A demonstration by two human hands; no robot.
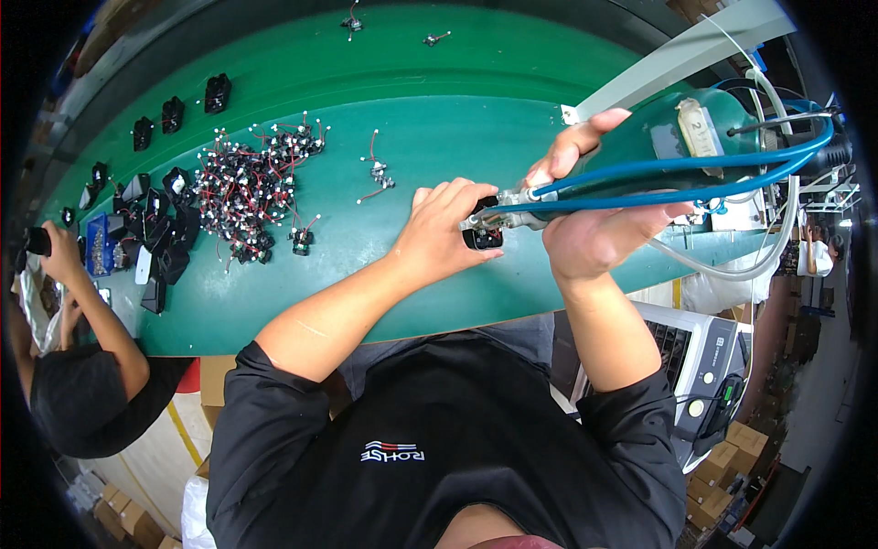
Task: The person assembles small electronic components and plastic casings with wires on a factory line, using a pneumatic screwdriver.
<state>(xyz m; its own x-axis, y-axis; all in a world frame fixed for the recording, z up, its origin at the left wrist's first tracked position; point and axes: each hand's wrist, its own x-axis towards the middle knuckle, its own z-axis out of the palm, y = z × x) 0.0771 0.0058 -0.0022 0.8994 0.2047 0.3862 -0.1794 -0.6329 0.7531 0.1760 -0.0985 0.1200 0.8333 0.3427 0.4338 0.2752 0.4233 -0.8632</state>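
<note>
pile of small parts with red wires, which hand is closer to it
Left. The left hand is to the right of the pile of small parts, at a black piece; the right hand is farther right, by the blue hoses.

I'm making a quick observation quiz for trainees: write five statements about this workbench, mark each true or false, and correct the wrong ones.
1. The left hand holds a small black plastic piece. True.
2. The tangled pile of small black parts with red wires lies to the right of both hands. False: the pile lies to their left.
3. Flexible blue hoses run alongside the right hand. True.
4. The smooth tabletop is white. False: it is green.
5. At far left, another person's hand holds a black object. True.
</note>
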